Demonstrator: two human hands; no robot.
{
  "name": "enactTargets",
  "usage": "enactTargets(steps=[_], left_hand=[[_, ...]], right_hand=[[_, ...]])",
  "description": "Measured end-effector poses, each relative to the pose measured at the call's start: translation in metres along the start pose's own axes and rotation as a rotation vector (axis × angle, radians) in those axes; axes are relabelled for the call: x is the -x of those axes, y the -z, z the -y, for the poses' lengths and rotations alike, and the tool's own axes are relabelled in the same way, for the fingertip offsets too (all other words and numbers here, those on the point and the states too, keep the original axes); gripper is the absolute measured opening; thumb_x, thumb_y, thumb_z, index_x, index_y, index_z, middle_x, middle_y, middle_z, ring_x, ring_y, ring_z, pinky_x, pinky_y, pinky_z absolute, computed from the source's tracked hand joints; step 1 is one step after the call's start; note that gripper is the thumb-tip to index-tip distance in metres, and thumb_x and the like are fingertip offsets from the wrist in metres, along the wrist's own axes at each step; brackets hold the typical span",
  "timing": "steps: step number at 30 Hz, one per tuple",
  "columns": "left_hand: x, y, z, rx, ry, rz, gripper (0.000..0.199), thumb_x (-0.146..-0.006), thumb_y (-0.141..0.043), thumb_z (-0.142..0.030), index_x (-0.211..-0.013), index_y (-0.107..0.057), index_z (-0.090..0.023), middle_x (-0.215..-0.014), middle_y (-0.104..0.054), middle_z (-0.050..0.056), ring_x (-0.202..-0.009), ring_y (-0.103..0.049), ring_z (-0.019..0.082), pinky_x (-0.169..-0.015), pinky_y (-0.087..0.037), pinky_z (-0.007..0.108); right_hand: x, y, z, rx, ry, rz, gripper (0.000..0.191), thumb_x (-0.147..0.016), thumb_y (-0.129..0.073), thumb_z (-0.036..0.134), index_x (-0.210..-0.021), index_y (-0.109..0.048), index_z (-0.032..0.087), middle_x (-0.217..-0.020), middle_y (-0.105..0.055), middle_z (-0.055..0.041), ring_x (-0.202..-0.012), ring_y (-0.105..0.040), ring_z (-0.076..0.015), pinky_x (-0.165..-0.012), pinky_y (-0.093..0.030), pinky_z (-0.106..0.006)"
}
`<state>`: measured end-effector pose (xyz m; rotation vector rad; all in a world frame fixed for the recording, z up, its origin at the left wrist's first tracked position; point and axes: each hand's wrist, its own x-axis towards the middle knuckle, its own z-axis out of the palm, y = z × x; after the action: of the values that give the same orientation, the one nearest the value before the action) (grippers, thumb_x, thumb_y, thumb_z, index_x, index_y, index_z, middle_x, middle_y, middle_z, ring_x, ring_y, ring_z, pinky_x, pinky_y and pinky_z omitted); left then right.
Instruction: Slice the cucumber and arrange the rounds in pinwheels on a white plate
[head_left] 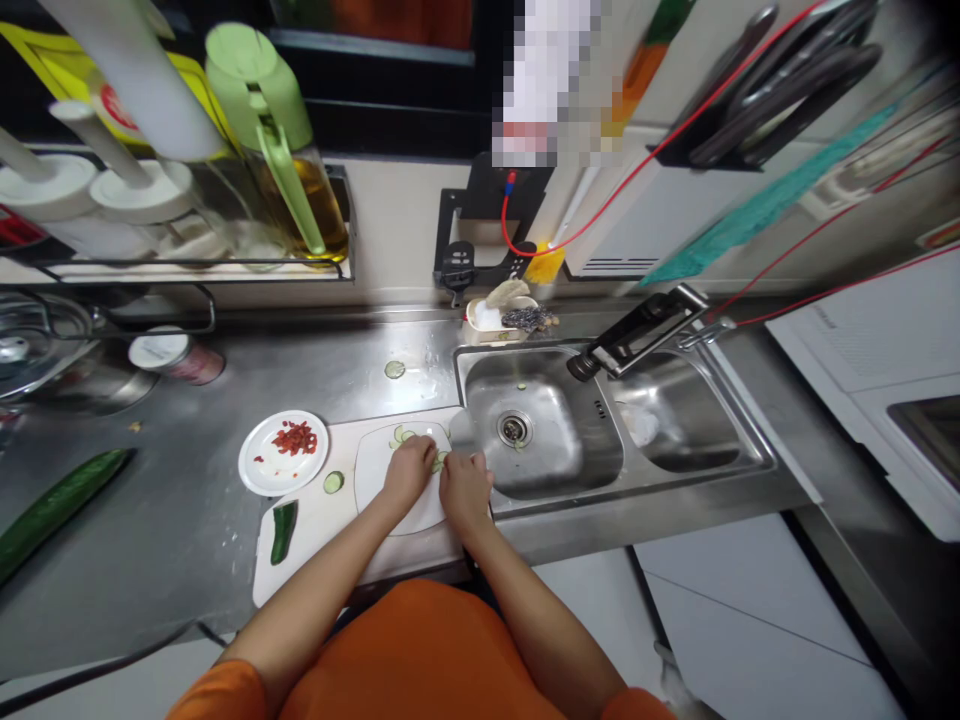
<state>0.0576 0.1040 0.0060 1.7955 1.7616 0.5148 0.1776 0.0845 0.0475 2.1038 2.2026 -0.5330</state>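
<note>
Both my hands are over a white plate (375,490) on a pale cutting board (315,545). My left hand (409,472) has its fingers bent together at thin cucumber slices (440,460) between the hands. My right hand (465,492) is closed at the same slices, by the plate's right edge; its fingertips are partly hidden. More cucumber slices (400,436) lie on the plate beyond my left hand. To the left, on the board, are a round cucumber slice (334,482) and a cut cucumber piece (283,532).
A small white plate (251,462) with chopped red pieces overlaps the board's left corner. A whole cucumber (64,505) lies far left. One slice (394,370) rests on the steel counter. The double sink (555,440) is right, with a black faucet (637,330) above it.
</note>
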Motion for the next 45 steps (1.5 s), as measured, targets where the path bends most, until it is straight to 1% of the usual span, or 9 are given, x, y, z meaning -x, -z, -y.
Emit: enactTargets(steps=[8, 13, 29, 34, 36, 38, 41, 43, 45], left_hand=[[0.016, 0.003, 0.011, -0.076, -0.128, -0.012, 0.019, -0.087, -0.046, -0.021, -0.087, -0.065, -0.018, -0.085, -0.063, 0.007, -0.087, -0.055, 0.019, -0.082, -0.043, 0.031], [0.02, -0.003, 0.014, -0.091, -0.131, 0.021, 0.022, -0.087, -0.046, -0.02, -0.089, -0.068, -0.019, -0.089, -0.063, 0.008, -0.09, -0.055, 0.019, -0.085, -0.044, 0.032], [0.021, -0.004, 0.011, -0.073, -0.126, 0.01, 0.023, -0.087, -0.047, -0.02, -0.087, -0.069, -0.019, -0.09, -0.064, 0.008, -0.09, -0.054, 0.019, -0.086, -0.044, 0.033], [0.032, 0.009, 0.01, -0.007, -0.121, -0.048, 0.023, -0.087, -0.046, -0.022, -0.093, -0.068, -0.02, -0.095, -0.065, 0.008, -0.092, -0.056, 0.019, -0.089, -0.044, 0.033], [0.045, 0.022, 0.016, 0.028, -0.078, -0.106, 0.024, -0.087, -0.045, -0.023, -0.096, -0.068, -0.02, -0.098, -0.066, 0.008, -0.094, -0.057, 0.019, -0.09, -0.044, 0.032], [0.062, 0.038, 0.028, 0.045, 0.024, -0.166, 0.025, -0.086, -0.045, -0.025, -0.095, -0.067, -0.02, -0.099, -0.066, 0.008, -0.094, -0.059, 0.019, -0.09, -0.044, 0.031], [0.089, 0.061, 0.053, 0.029, 0.299, -0.265, 0.025, -0.085, -0.046, -0.031, -0.096, -0.066, -0.021, -0.097, -0.068, 0.006, -0.085, -0.062, 0.018, -0.082, -0.045, 0.028], [0.103, 0.071, 0.071, -0.012, 0.485, -0.282, 0.027, -0.084, -0.046, -0.035, -0.097, -0.066, -0.022, -0.086, -0.069, 0.004, -0.077, -0.063, 0.018, -0.075, -0.045, 0.027], [0.109, 0.075, 0.085, -0.048, 0.573, -0.281, 0.029, -0.083, -0.046, -0.036, -0.099, -0.065, -0.021, -0.085, -0.07, 0.005, -0.078, -0.063, 0.02, -0.073, -0.044, 0.027]], right_hand=[[0.02, -0.01, -0.019, 0.036, 0.181, -0.042, 0.02, -0.093, -0.043, 0.025, -0.095, -0.064, 0.025, -0.098, -0.057, -0.0077, -0.098, -0.039, -0.0233, -0.074, -0.029, -0.032], [0.023, -0.009, -0.022, 0.031, 0.161, -0.022, 0.022, -0.093, -0.044, 0.029, -0.102, -0.065, 0.028, -0.099, -0.056, -0.0077, -0.098, -0.038, -0.0231, -0.073, -0.029, -0.031], [0.02, -0.007, -0.021, 0.053, 0.144, -0.013, 0.022, -0.093, -0.045, 0.027, -0.1, -0.066, 0.027, -0.1, -0.055, -0.0079, -0.099, -0.037, -0.0231, -0.073, -0.028, -0.032], [0.019, -0.007, -0.022, 0.032, 0.162, -0.019, 0.019, -0.092, -0.048, 0.028, -0.097, -0.066, 0.028, -0.1, -0.056, -0.0065, -0.099, -0.037, -0.0226, -0.073, -0.027, -0.031], [0.02, -0.008, -0.023, 0.019, 0.166, -0.028, 0.019, -0.092, -0.048, 0.029, -0.097, -0.066, 0.028, -0.1, -0.056, -0.0061, -0.099, -0.036, -0.0227, -0.073, -0.027, -0.031], [0.022, -0.009, -0.023, 0.012, 0.175, -0.033, 0.019, -0.092, -0.048, 0.029, -0.096, -0.066, 0.028, -0.099, -0.056, -0.0061, -0.099, -0.036, -0.0227, -0.074, -0.027, -0.031], [0.024, -0.012, -0.022, 0.014, 0.193, -0.03, 0.019, -0.092, -0.049, 0.029, -0.095, -0.067, 0.026, -0.097, -0.056, -0.0064, -0.099, -0.036, -0.0219, -0.074, -0.027, -0.031], [0.026, -0.012, -0.02, 0.018, 0.21, -0.025, 0.018, -0.091, -0.049, 0.028, -0.093, -0.067, 0.026, -0.097, -0.056, -0.0061, -0.098, -0.037, -0.0213, -0.073, -0.027, -0.03], [0.027, -0.012, -0.017, 0.022, 0.227, -0.021, 0.018, -0.091, -0.049, 0.027, -0.091, -0.067, 0.025, -0.097, -0.057, -0.0057, -0.097, -0.037, -0.0211, -0.072, -0.026, -0.03]])
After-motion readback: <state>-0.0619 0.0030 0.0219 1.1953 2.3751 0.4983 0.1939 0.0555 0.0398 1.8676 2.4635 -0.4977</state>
